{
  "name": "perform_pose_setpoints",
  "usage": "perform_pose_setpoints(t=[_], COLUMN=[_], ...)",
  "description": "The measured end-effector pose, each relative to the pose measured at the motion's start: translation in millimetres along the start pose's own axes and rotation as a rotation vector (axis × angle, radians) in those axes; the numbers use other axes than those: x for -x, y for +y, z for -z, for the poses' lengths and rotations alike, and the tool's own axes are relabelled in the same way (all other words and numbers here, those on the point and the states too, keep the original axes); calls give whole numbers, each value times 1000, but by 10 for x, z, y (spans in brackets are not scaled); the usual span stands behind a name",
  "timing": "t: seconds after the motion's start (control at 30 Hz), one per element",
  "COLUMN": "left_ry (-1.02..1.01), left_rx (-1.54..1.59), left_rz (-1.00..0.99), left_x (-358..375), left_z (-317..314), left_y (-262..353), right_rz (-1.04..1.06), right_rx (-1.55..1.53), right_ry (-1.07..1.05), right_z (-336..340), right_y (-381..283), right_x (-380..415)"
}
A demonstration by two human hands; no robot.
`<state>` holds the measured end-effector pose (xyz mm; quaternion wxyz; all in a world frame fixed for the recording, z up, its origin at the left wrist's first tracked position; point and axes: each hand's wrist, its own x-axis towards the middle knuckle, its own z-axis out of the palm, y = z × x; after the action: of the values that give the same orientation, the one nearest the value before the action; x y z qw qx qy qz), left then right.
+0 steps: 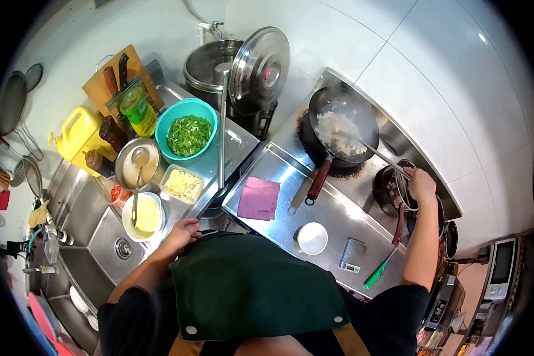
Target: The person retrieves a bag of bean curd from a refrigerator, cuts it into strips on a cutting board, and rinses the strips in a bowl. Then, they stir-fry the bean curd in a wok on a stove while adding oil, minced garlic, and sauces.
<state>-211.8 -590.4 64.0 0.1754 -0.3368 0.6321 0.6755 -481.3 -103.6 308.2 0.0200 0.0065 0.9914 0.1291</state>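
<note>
My right hand [422, 185] is closed around a long-handled metal cooking utensil [388, 161]. Its far end reaches into a dark wok [371, 115], where the head is hidden among pale, steaming food [337, 132]. The wok sits on the stove, its reddish-brown handle [320, 181] pointing toward me with no hand on it. At the sink side, my left hand [183, 233] hangs by the counter edge next to my green apron [249, 285]. Its fingers are loosely bent, slightly apart, and nothing shows in them. A white bowl of yellow liquid [151, 218] stands near it.
Chopped greens fill a teal bowl [213, 133]. Behind it stands a large pot [199, 65] with its lid [258, 71] tilted up. A purple cloth [258, 199], white bowl [312, 238], small scale [353, 254] and green lighter [375, 277] lie on the steel counter.
</note>
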Motion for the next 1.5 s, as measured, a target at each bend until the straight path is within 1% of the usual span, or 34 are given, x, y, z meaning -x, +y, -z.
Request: perform_pose_setpoints(t=[0.03,0.07,0.1,0.13,0.17,0.23,0.3,0.33,0.37,0.43,0.47,0.53,0.57,0.63,0.7,0.73,0.77,0.8,0.87,0.9,0.93,0.97,1.0,1.07,1.1,1.13,1.17,1.2,1.23,1.3,1.37,1.43,1.5], left_ry=[31,36,45,57,69,137,159,187,212,294,291,320,343,346,350,395,433,368,272,243,157,129,91,57,26,-5,-4,-48,-92,-108,-106,-116,-119], left_rx=[100,101,185,270,276,409,550,595,639,725,731,725,717,662,435,468,497,499,500,499,456,462,454,442,377,312,311,297,282,277,216,242,234], left_rz=[41,42,65,87,87,87,94,94,91,97,52,58,65,63,-12,3,18,-12,-38,-35,-46,-54,-94,-136,-194,-251,-251,-297,-343,-380,-416,-421,-422], left_x=[-15,-15,-18,-22,-48,-171,-377,-472,-524,-529,-632,-797,-845,-838,-953,-894,-758,-611,-354,-264,-201,-76,18,120,145,149,132,104,76,12,-9,-17,-16], left_z=[25,28,21,19,21,26,33,40,42,-1,28,86,93,117,236,205,147,112,-1,-47,-107,-246,-377,-567,-634,-686,-726,-763,-800,-878,-951,-1014,-1054], left_y=[-44,-51,-32,-15,-16,-48,-113,-129,-97,75,12,-55,-47,-20,-97,-46,32,101,207,241,275,386,493,683,766,820,851,871,874,844,832,846,879], right_rz=[-37,-46,-53,-116,-125,-128,-26,46,94,91,100,91,89,244,389,251,553,505,696,772,777,787,778,798,798,737,673,633,632,480,463,458,437], right_rx=[-25,-37,-51,-121,-128,-99,-164,-282,-379,-560,-564,-472,-471,-509,-667,-1521,-1003,-1129,-998,-1026,-1024,-1024,-1029,-971,-976,-1068,-1158,-1223,-1224,-1242,-1200,-1092,-1142], right_ry=[-1,18,36,50,40,76,47,-61,-124,-114,-116,46,48,611,690,410,620,322,366,334,254,172,173,54,56,72,86,149,150,74,72,184,159], right_z=[-122,-198,-289,-490,-671,-1066,-1473,-1584,-1581,-1715,-1688,-1583,-1562,-1489,-1295,-1311,-1143,-1112,-1312,-1076,-989,-954,-953,-952,-995,-1087,-1139,-1178,-1210,-1148,-1126,-1103,-1136], right_y=[7,-53,-123,-144,-180,-296,-380,-421,-507,-582,-642,-753,-817,-988,-1257,-1497,-1673,-1822,-2187,-2348,-2494,-2606,-2678,-2770,-2780,-2788,-2784,-2764,-2726,-2625,-2525,-2427,-2348], right_x=[29,111,191,208,216,246,271,292,364,386,408,526,548,567,660,749,816,947,1033,1165,1257,1316,1352,1394,1382,1353,1325,1285,1266,1261,1266,1292,1306])
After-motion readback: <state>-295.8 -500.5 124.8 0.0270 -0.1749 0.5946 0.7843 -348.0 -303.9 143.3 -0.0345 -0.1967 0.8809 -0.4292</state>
